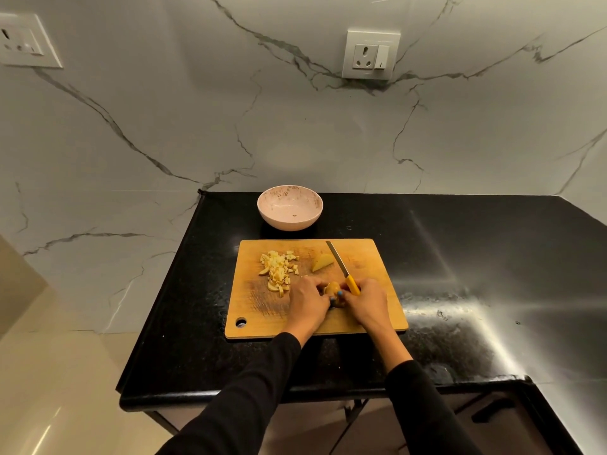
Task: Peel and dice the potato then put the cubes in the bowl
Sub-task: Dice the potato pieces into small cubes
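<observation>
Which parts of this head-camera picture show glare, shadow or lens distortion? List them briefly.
Head view: bright streaky glare on the black countertop right of the cutting board; soft shadow on the wall behind the bowl; wide-angle bending tilts the wall sockets; the hands stay fairly sharp.

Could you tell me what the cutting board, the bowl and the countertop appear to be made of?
The cutting board looks like wood or bamboo: tan, matte, scored with knife marks. The bowl seems to be glazed ceramic, pale pink with speckles, though it could be melamine. The countertop looks like polished black stone, probably granite: flecked and sharply reflective.
</observation>
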